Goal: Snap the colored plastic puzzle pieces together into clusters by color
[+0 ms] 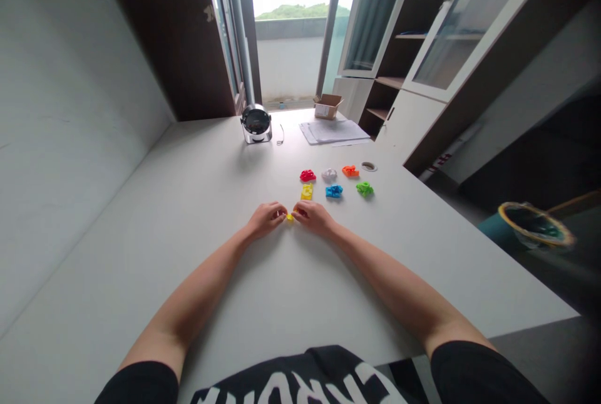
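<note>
Shirt hem and both forearms run fwd over the white table [188,216]. Left hand [265,218] and right hand [313,216] meet fingertip to fingertip, narrow, pinching a small yellow piece [290,218] between them, low near the tabletop so wrists can rest. Just beyond lie another yellow piece [307,191], plus red [308,175], white [329,174], orange [350,171], blue [334,191], green [364,188] ones, laid in rows w/in reach.

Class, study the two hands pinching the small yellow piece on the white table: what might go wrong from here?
1. The yellow piece is tiny and pinched between the left hand and right hand; it may slip out.
2. The yellow block lies just beyond the right hand, so a knuckle could knock it.
3. The hole in the table could swallow a stray piece.
</note>
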`<action>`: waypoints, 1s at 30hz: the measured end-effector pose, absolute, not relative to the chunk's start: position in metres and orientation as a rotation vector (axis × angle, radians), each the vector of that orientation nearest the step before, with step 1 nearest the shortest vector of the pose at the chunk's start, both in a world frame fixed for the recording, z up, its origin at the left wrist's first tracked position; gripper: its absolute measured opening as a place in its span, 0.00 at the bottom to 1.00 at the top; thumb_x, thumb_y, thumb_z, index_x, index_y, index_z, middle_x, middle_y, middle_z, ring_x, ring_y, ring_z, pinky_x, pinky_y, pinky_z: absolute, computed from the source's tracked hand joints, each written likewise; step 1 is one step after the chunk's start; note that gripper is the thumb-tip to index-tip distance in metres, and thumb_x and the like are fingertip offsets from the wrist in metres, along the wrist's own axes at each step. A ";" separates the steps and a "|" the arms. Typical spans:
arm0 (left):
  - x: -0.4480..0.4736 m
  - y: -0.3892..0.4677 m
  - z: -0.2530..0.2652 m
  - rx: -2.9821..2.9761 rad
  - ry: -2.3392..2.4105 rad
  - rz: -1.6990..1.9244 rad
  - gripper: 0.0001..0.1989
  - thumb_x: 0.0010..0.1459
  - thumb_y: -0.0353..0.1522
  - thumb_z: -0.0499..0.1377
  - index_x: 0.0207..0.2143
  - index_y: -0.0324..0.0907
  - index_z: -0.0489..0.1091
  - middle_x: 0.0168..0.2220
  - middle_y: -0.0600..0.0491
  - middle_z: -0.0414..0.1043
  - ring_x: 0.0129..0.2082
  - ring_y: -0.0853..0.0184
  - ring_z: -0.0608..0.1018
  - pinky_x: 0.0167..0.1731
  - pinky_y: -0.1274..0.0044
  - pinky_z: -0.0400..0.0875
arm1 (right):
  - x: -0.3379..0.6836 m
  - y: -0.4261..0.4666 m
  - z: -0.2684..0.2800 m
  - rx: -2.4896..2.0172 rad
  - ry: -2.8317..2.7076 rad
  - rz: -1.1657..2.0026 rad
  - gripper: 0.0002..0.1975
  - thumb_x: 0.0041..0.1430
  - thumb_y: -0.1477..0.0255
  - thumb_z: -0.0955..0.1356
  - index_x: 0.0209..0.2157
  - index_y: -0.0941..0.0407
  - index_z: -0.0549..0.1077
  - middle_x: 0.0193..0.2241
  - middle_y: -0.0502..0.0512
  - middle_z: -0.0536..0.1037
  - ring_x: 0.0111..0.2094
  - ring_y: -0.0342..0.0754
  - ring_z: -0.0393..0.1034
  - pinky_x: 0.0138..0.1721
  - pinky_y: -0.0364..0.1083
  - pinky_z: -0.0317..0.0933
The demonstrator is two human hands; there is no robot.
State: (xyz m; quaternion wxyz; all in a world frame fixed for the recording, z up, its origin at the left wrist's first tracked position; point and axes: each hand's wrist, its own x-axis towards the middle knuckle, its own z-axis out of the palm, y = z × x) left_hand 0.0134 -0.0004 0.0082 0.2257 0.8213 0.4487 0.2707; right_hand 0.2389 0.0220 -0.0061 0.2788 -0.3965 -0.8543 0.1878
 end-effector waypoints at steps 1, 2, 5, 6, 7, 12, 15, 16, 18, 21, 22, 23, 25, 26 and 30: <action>0.013 0.000 0.008 2.266 1.239 0.746 0.08 0.61 0.33 0.57 0.38 0.44 0.76 0.35 0.54 0.74 0.28 0.72 0.71 0.32 0.80 0.66 | 0.239 0.022 -0.006 -1.065 -2.293 0.505 0.07 0.63 0.68 0.67 0.32 0.56 0.72 0.28 0.50 0.72 0.28 0.42 0.63 0.32 0.41 0.54; 0.013 -0.001 0.008 2.268 1.238 0.745 0.08 0.61 0.32 0.57 0.39 0.44 0.76 0.35 0.54 0.74 0.28 0.72 0.71 0.32 0.80 0.66 | 0.239 0.022 -0.006 -1.068 -2.295 0.505 0.07 0.63 0.68 0.67 0.33 0.56 0.72 0.28 0.50 0.73 0.28 0.42 0.63 0.32 0.41 0.54; 0.013 -0.001 0.010 2.272 1.238 0.744 0.08 0.60 0.32 0.57 0.38 0.44 0.76 0.35 0.54 0.74 0.28 0.72 0.71 0.31 0.80 0.66 | 0.239 0.021 -0.004 -1.077 -2.296 0.507 0.07 0.64 0.68 0.67 0.33 0.56 0.73 0.28 0.51 0.73 0.29 0.43 0.63 0.32 0.41 0.54; 0.013 -0.001 0.010 2.274 1.239 0.744 0.08 0.60 0.32 0.57 0.38 0.43 0.76 0.35 0.54 0.74 0.28 0.72 0.71 0.31 0.80 0.66 | 0.239 0.021 -0.003 -1.079 -2.296 0.508 0.07 0.64 0.68 0.67 0.33 0.56 0.73 0.29 0.51 0.73 0.29 0.43 0.63 0.32 0.41 0.54; 0.013 -0.001 0.011 2.275 1.240 0.743 0.08 0.60 0.32 0.57 0.38 0.43 0.76 0.35 0.54 0.74 0.28 0.72 0.71 0.31 0.80 0.66 | 0.239 0.021 -0.003 -1.081 -2.296 0.509 0.07 0.64 0.68 0.67 0.33 0.56 0.73 0.29 0.51 0.73 0.29 0.43 0.63 0.32 0.41 0.54; 0.014 -0.002 0.013 2.276 1.248 0.744 0.09 0.60 0.33 0.56 0.37 0.43 0.76 0.34 0.53 0.73 0.27 0.72 0.70 0.31 0.79 0.66 | 0.238 0.019 -0.001 -1.086 -2.288 0.507 0.07 0.63 0.69 0.67 0.32 0.56 0.73 0.28 0.51 0.73 0.29 0.43 0.62 0.32 0.41 0.53; 0.014 -0.003 0.014 2.274 1.242 0.747 0.09 0.60 0.33 0.56 0.37 0.43 0.76 0.34 0.53 0.73 0.27 0.72 0.70 0.31 0.79 0.66 | 0.238 0.018 0.000 -1.087 -2.284 0.508 0.06 0.63 0.69 0.67 0.32 0.56 0.73 0.28 0.51 0.73 0.29 0.42 0.62 0.31 0.41 0.53; 0.014 -0.003 0.014 2.272 1.243 0.744 0.09 0.60 0.33 0.56 0.38 0.43 0.76 0.34 0.53 0.73 0.27 0.72 0.70 0.31 0.79 0.66 | 0.238 0.018 0.000 -1.087 -2.284 0.507 0.07 0.63 0.69 0.67 0.32 0.56 0.73 0.28 0.51 0.73 0.28 0.42 0.62 0.31 0.41 0.52; 0.013 -0.003 0.015 2.270 1.246 0.737 0.09 0.60 0.33 0.57 0.38 0.43 0.76 0.34 0.53 0.73 0.27 0.72 0.70 0.32 0.79 0.66 | 0.238 0.018 0.001 -1.088 -2.284 0.506 0.07 0.63 0.69 0.67 0.32 0.56 0.73 0.28 0.51 0.72 0.28 0.42 0.61 0.31 0.41 0.52; 0.013 -0.003 0.014 2.270 1.245 0.733 0.09 0.60 0.33 0.57 0.38 0.43 0.76 0.34 0.53 0.73 0.27 0.72 0.70 0.32 0.79 0.66 | 0.238 0.018 0.002 -1.097 -2.290 0.507 0.07 0.63 0.68 0.68 0.32 0.56 0.73 0.27 0.50 0.71 0.28 0.42 0.61 0.31 0.41 0.51; 0.013 -0.002 0.014 2.270 1.243 0.735 0.09 0.60 0.33 0.57 0.38 0.43 0.76 0.34 0.53 0.73 0.27 0.72 0.70 0.32 0.79 0.66 | 0.238 0.018 0.002 -1.102 -2.292 0.506 0.07 0.63 0.68 0.68 0.32 0.56 0.73 0.27 0.50 0.71 0.28 0.42 0.61 0.30 0.41 0.51; 0.013 -0.002 0.014 2.270 1.241 0.738 0.09 0.60 0.33 0.57 0.38 0.43 0.76 0.34 0.54 0.73 0.27 0.72 0.70 0.32 0.79 0.66 | 0.238 0.018 0.002 -1.107 -2.294 0.506 0.07 0.63 0.68 0.68 0.32 0.56 0.73 0.27 0.50 0.71 0.28 0.42 0.61 0.30 0.41 0.51; 0.013 -0.002 0.014 2.270 1.238 0.743 0.08 0.60 0.33 0.57 0.38 0.43 0.76 0.34 0.54 0.73 0.27 0.72 0.70 0.31 0.79 0.65 | 0.237 0.018 0.002 -1.112 -2.294 0.505 0.07 0.63 0.68 0.68 0.32 0.56 0.73 0.27 0.50 0.71 0.28 0.42 0.61 0.30 0.41 0.51; 0.013 -0.002 0.014 2.270 1.237 0.744 0.08 0.60 0.33 0.57 0.38 0.43 0.76 0.34 0.54 0.73 0.27 0.72 0.70 0.31 0.79 0.65 | 0.237 0.018 0.002 -1.112 -2.293 0.505 0.07 0.63 0.68 0.68 0.32 0.56 0.73 0.27 0.50 0.71 0.28 0.42 0.61 0.30 0.41 0.51; 0.013 -0.002 0.014 2.270 1.233 0.738 0.09 0.61 0.33 0.56 0.38 0.43 0.76 0.34 0.53 0.73 0.27 0.72 0.70 0.32 0.79 0.65 | 0.238 0.019 0.001 -1.104 -2.291 0.508 0.08 0.63 0.68 0.68 0.32 0.56 0.73 0.27 0.49 0.70 0.28 0.42 0.61 0.30 0.41 0.50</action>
